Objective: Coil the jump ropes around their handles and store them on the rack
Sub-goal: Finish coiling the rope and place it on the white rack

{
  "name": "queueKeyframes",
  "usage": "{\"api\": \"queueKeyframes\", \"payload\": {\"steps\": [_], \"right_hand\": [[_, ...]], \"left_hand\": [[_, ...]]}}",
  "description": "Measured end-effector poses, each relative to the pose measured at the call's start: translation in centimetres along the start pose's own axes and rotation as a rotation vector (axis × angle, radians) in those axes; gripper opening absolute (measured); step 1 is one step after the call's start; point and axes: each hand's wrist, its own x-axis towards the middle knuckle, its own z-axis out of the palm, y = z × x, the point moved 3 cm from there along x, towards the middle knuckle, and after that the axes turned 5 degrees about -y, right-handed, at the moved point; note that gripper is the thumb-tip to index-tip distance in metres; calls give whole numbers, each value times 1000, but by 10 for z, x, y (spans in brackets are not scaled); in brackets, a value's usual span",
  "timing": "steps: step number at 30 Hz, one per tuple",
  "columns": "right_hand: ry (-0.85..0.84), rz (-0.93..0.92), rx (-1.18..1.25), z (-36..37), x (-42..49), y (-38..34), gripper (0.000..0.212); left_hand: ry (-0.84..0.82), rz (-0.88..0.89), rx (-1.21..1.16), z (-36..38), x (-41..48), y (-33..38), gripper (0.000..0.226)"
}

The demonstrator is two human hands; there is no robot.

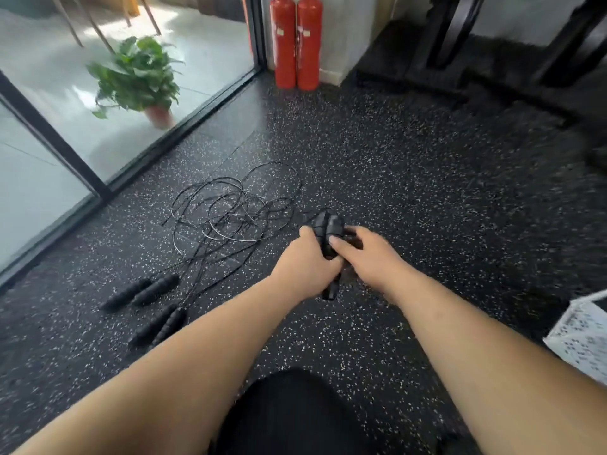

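A pair of black jump-rope handles (328,236) is held side by side above the speckled black rubber floor (410,178), near the middle of the view. The left hand (307,267) is wrapped around the lower part of the pair, its fingers closed on the grips, and one handle end is seen poking out below the palm. The right hand (371,254) is laid against the handles from the other side, with the thumb pressed on their front; its fingers are hidden behind the grips, so how firmly they are closed cannot be told. Thin black cord is seen just above the tops of the held handles, though it is too blurred to say how it is wound.

To the left, a loose tangle of black rope (235,210) is spread on the floor, well apart from the hands. Nearer the person, two more pairs of black handles are laid on the floor: one pair (143,292) beside the tangle's trailing cords and a second pair (161,325) just below it, each pair lying side by side.

Behind, a potted green plant (139,77) is seen beyond the glass door (49,152), and two red fire extinguishers (295,41) are stood upright against the wall. A white perforated basket (583,336) is partly visible at the right edge.
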Motion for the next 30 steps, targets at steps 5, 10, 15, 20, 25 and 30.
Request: {"api": "queueKeyframes", "payload": {"steps": [5, 10, 15, 20, 25, 30], "right_hand": [[116, -137, 233, -67, -59, -29, 36], [268, -276, 412, -121, -129, -44, 42], [386, -399, 600, -169, -202, -53, 24], [501, -487, 727, -206, -253, -44, 20], [559, -493, 693, -226, -267, -13, 27], [571, -421, 590, -223, -256, 25, 37]], "left_hand": [[73, 154, 68, -24, -39, 92, 50], [142, 289, 31, -30, -88, 176, 43], [217, 419, -49, -22, -140, 252, 43], [177, 521, -116, -6, -175, 303, 48], [10, 573, -134, 22, -182, 311, 59], [-124, 561, -150, 51, -167, 294, 65]]}}
